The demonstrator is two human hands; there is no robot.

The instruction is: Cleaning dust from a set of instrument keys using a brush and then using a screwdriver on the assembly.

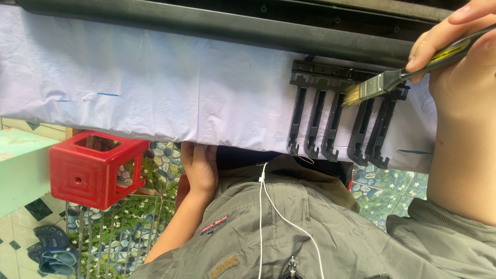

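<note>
Your right hand [454, 46] fingers grip the paintbrush [382, 82] on the black plastic part [336, 113]; your left hand [199, 168] seems curled, empty, at the counter [155, 93] edge.

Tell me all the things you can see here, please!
black plastic part: one, black, five prongs, on the sheet under the brush
paintbrush: one, dark handle, pale bristles touching the part
white sheet: one, white, covering the work surface
dark bar: one, black, along the sheet's far edge
red stool: one, red, on the floor at left
sandals: a pair, blue, bottom left
earphone cable: one, white, over the grey jacket
left hand: at the sheet's near edge
right hand: gripping the brush handle
</note>
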